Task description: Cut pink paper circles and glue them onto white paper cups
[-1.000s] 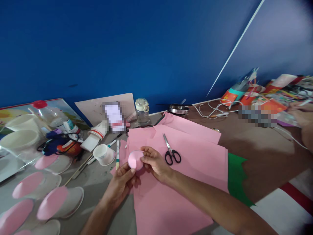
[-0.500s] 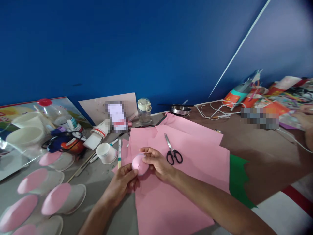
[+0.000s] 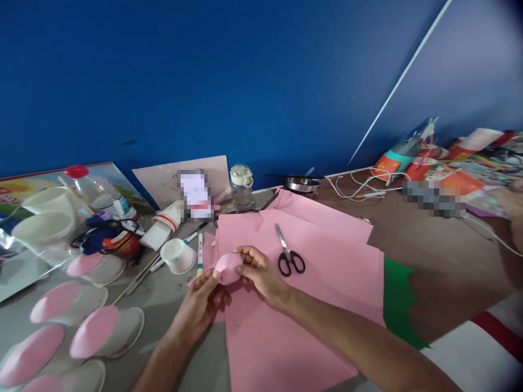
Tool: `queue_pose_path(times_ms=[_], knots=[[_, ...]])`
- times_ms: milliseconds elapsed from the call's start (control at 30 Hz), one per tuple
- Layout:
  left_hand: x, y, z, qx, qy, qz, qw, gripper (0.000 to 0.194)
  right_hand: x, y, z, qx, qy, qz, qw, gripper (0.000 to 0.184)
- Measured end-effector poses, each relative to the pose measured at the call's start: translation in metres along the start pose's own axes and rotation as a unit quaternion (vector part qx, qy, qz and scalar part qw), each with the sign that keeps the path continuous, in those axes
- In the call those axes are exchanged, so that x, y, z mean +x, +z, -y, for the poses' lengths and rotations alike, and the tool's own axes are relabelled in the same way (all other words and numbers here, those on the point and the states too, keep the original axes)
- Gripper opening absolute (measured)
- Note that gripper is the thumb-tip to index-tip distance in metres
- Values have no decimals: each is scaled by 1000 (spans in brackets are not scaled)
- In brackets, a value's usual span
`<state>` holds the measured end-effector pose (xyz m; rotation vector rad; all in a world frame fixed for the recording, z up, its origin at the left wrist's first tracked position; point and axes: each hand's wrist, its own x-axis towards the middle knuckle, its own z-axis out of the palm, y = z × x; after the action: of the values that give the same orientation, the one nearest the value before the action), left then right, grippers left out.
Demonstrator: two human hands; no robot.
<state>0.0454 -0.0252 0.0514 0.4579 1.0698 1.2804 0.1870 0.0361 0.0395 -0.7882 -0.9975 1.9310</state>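
Observation:
Both my hands hold a small paper cup with a pink paper disc (image 3: 227,268) on its bottom, just above the pink paper sheets (image 3: 310,272). My left hand (image 3: 201,308) grips the cup from below, fingers closed on it. From the right side my right hand (image 3: 258,272) pinches its edge with thumb and fingers. Black-handled scissors (image 3: 288,252) lie shut on the pink sheet just right of my right hand.
Several upturned cups with pink bottoms (image 3: 102,332) lie at the left. A white cup (image 3: 177,256), pens (image 3: 200,252), a glass jar (image 3: 241,186), a plastic bottle (image 3: 92,191) and stacked cups (image 3: 41,218) sit behind. Green paper (image 3: 398,305) lies right; another person's hand (image 3: 510,209) at far right.
The pink-topped cup has been turned slightly between my fingers, its pink face tilting from side to up toward the camera. Hands stay in the same place.

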Motion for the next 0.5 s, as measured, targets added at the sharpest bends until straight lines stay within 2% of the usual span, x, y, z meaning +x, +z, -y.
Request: queue_pose_path(times_ms=[367, 433, 500], knots=[[1, -5, 1, 33, -15, -4, 999, 36, -1, -4, 0, -15, -1, 33, 999, 40], [-1, -5, 1, 42, -22, -3, 999, 37, -1, -6, 2, -64, -28, 32, 997, 37], [-2, -6, 1, 39, -21, 1, 999, 38, -1, -10, 5, -156, -84, 39, 983, 32]])
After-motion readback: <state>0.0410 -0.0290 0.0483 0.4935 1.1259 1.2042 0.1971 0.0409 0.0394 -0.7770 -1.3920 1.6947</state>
